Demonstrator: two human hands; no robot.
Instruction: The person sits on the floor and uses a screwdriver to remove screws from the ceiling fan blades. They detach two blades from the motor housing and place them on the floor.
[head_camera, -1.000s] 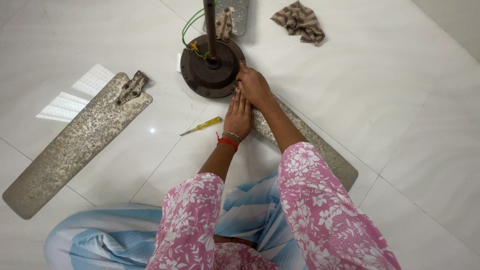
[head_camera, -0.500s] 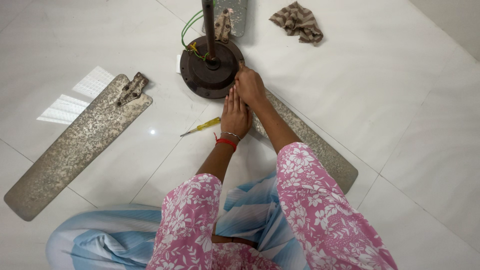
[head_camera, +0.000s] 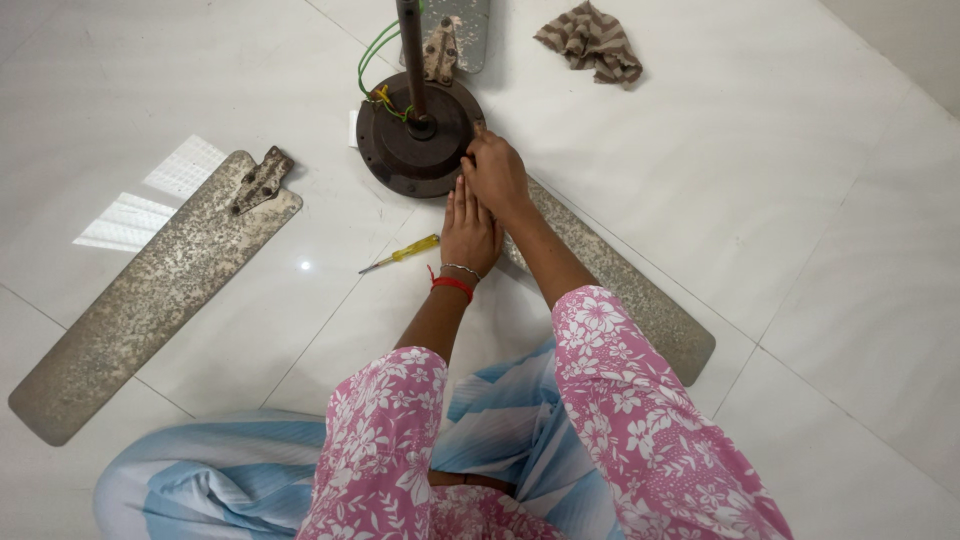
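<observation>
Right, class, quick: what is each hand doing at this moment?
Left hand: open, flat, fingers at the fan motor rim.
Right hand: curled at the motor's edge above the blade; cannot tell whether it holds anything.

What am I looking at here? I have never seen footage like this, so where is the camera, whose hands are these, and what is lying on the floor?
There is no machine here: a person wears a camera on the head, so the one view looks down past the person's patterned sleeves at their own bare hands. They sit on a white tiled floor. Both hands meet at the edge of a dark round fan motor, which has a rod rising from its middle and green wires beside it. The left hand lies flat on the fan blade that runs out from the motor. The right hand presses at the motor's rim; whether it holds anything is hidden. A loose blade, a yellow screwdriver and a rag lie nearby.
</observation>
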